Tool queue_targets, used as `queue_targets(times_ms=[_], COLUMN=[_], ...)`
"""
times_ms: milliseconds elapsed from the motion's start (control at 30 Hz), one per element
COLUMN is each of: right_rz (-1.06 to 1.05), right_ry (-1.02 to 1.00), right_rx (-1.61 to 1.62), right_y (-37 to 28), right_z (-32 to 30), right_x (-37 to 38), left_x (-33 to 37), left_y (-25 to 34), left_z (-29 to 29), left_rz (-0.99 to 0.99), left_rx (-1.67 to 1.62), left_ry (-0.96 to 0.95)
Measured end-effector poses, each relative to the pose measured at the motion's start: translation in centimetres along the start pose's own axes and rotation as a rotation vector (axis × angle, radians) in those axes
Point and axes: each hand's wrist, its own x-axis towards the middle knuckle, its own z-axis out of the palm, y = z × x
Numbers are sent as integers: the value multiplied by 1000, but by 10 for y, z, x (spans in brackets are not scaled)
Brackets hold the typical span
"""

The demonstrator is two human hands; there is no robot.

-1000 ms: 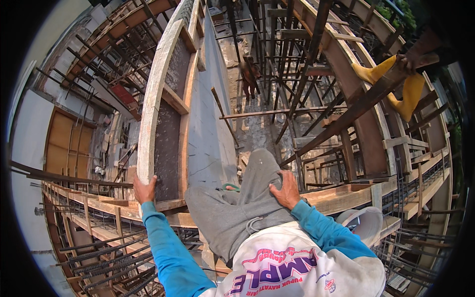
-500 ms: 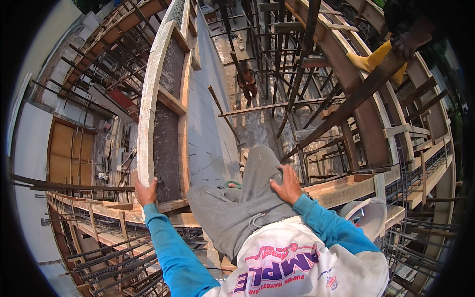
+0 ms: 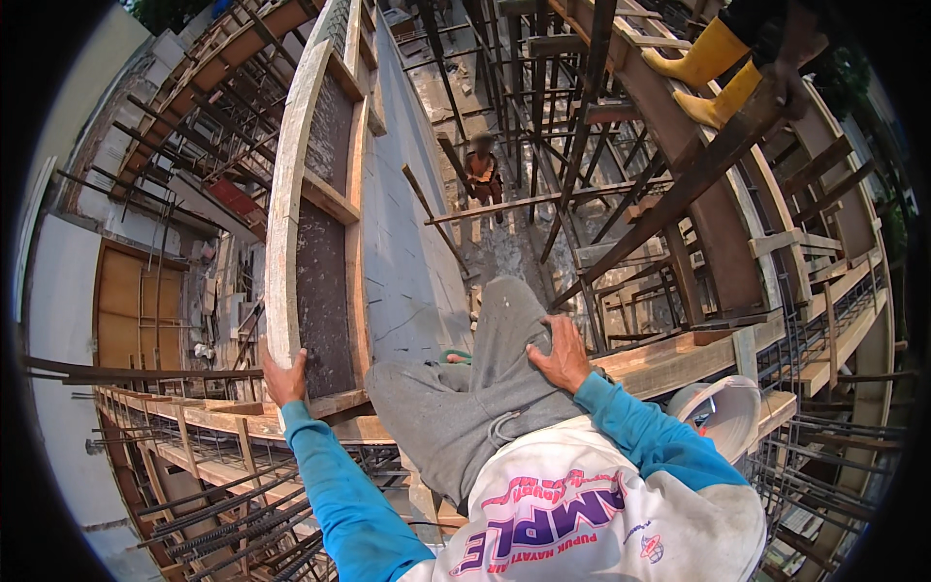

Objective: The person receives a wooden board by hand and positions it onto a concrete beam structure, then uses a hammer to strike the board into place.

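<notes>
Saw those yellow boots (image 3: 713,78) shift left, lol; gripping timber (image 3: 286,223) with left hand (image 3: 285,376), resting thumb-out right hand (image 3: 562,357) on thigh (image 3: 519,393).

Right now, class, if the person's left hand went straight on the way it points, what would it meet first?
The left hand would most likely meet the long, pale wooden board, whose near end sits in its grip, though depth along it is hard to judge.

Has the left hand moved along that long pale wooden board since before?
No: the left hand is still at the near end of the pale wooden board, with no clear slide either way along it.
</notes>
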Motion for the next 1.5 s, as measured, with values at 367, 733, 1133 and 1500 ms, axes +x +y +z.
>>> queue_targets(times_ms=[367,733,1133,1500], right_rz=[-1,36,-183,22], right_ry=[-8,-15,-358,-192], right_rx=[1,-45,745,958], right_y=[4,-11,-155,-293], right_z=[2,-2,121,250], right_x=[0,1,94,249], left_x=[-3,0,-15,-26], left_y=[9,4,-22,-8], left_z=[-3,2,2,-21], left_rz=[-4,26,108,-94], left_rx=[-48,-91,119,-196], left_ry=[-12,-24,76,-143])
